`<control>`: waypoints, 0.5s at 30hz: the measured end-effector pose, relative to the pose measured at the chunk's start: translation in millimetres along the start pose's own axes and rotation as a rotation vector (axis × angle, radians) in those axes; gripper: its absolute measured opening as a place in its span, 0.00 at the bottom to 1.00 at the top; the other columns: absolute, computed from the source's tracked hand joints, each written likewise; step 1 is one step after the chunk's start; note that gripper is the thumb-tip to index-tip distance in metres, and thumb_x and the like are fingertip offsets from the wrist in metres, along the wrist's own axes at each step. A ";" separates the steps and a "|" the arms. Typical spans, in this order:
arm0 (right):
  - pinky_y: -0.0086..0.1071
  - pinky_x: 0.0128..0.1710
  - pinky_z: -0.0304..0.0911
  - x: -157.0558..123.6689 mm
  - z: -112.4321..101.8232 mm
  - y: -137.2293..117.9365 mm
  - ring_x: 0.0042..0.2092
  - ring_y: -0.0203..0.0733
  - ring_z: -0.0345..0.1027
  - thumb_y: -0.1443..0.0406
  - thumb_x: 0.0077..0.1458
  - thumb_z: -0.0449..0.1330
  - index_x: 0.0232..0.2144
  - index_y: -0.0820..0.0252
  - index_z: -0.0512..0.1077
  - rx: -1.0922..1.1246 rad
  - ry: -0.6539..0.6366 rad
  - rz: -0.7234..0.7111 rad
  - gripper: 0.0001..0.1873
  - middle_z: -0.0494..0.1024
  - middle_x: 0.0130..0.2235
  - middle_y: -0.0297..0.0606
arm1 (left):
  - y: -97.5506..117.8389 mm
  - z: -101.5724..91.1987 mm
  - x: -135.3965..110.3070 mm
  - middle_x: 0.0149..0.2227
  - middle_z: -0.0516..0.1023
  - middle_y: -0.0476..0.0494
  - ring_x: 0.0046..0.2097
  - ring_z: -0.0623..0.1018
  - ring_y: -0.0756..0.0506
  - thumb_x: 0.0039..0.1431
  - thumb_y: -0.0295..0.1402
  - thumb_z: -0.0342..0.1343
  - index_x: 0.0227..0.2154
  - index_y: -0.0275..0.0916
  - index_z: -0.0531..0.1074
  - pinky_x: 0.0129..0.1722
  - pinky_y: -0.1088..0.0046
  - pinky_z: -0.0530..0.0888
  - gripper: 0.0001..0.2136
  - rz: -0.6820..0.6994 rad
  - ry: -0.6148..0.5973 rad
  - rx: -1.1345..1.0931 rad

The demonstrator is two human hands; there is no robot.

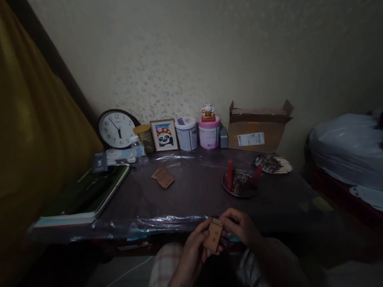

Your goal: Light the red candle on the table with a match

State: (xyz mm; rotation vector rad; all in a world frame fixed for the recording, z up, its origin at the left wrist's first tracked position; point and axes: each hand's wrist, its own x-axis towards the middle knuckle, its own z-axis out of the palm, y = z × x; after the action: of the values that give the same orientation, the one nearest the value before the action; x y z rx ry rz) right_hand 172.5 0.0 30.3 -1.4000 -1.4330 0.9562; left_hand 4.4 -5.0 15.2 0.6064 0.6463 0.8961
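Note:
Low above my lap, in front of the table edge, my left hand (pixel 198 247) holds a small brown matchbox (pixel 214 236) with red marks on its face. It is tilted, and a paler end shows at the top. My right hand (pixel 241 226) is closed, its thumb and fingertips pinched together at that upper end; whatever lies between them is too small and dark to make out. Beyond my hands, a round dish (pixel 241 191) with dark bits carries an upright red candle (pixel 230 174) and a leaning red candle (pixel 257 176). Flat brown cardboard pieces (pixel 163 177) lie further left.
Matchsticks (pixel 283 165) lie on a second dish at the right. Along the wall stand a clock (pixel 117 129), a framed panda picture (pixel 164 135), lidded tubs (pixel 187 134) and an open carton (pixel 257 128). Green books (pixel 87 194) lie left; a plastic bag (pixel 358 151) is right.

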 end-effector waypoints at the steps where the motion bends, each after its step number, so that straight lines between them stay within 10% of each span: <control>1: 0.30 0.29 0.63 0.3 0.1 1.2 0.26 0.38 0.68 0.55 0.51 0.57 0.23 0.58 0.70 -0.005 -0.001 0.001 0.13 0.73 0.21 0.31 | -1.1 -0.6 0.9 0.33 0.81 0.40 0.28 0.78 0.45 0.53 0.30 0.56 0.49 0.34 0.69 0.28 0.70 0.70 0.19 0.006 0.014 0.011; 15: 0.30 0.28 0.61 5.2 -6.1 10.0 0.26 0.39 0.66 0.54 0.48 0.55 0.22 0.58 0.70 -0.073 0.056 0.033 0.14 0.71 0.21 0.32 | 1.1 -8.8 -4.0 0.41 0.79 0.41 0.40 0.80 0.40 0.42 0.23 0.58 0.50 0.42 0.72 0.39 0.64 0.73 0.27 0.020 -0.160 0.020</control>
State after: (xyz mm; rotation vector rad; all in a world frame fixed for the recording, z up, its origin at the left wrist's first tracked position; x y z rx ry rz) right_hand 181.5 5.5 23.1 -1.4971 -1.4195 0.8859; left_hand -4.3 -6.0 11.3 0.6964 0.5067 0.8513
